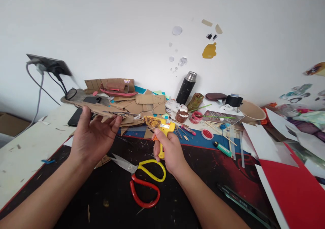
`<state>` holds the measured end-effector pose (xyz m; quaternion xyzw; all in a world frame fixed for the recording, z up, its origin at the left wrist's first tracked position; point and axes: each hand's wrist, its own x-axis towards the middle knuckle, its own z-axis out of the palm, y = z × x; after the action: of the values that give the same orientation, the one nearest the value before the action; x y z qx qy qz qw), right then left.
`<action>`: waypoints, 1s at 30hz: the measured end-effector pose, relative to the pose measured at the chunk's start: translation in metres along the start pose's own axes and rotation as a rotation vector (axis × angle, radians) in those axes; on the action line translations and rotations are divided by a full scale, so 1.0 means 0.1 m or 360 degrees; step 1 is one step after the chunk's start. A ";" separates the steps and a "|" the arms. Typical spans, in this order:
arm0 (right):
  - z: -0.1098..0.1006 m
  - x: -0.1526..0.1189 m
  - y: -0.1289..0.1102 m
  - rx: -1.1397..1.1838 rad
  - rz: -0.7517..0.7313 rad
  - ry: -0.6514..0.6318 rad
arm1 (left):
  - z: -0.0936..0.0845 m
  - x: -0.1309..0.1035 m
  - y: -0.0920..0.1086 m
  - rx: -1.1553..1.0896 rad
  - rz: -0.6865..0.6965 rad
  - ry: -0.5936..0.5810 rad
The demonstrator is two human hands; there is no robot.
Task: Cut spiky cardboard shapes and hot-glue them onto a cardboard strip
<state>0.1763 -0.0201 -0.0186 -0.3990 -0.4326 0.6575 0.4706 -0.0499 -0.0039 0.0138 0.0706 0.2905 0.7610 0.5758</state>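
Note:
My left hand (93,137) grips a long flat piece of brown cardboard (101,110) from below, thumb on the near edge and fingers underneath. In my right hand (170,151) is a yellow hot glue gun (154,122), its barrel stained brown. The gun's nozzle points left, close to the right end of the cardboard; whether they touch I cannot tell. Below the hands, scissors (132,168) with one yellow and one red handle lie partly open on the dark mat (114,208).
Cardboard scraps (152,102) and a small red boat model (119,92) lie along the wall. A black thermos (186,88), paint jars (182,113) and thin sticks (218,129) stand or lie behind the right hand. A utility knife (241,202) and red card (291,195) are at right.

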 end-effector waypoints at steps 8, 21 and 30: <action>0.01 0.00 0.00 0.0005 -0.0008 0.0002 | 0.05 -0.03 0.01 0.0070 -0.0003 0.0029; 0.03 -0.02 -0.03 0.0010 0.0033 0.0034 | 0.12 -0.06 0.02 -0.0010 -0.0012 0.0047; 0.04 -0.02 -0.03 0.0072 0.0050 0.0026 | 0.13 -0.06 0.02 0.0039 0.0030 0.0076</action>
<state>0.1738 -0.0221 -0.0147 -0.4004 -0.4074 0.6710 0.4727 -0.0436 -0.0045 0.0267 0.0621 0.3127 0.7642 0.5606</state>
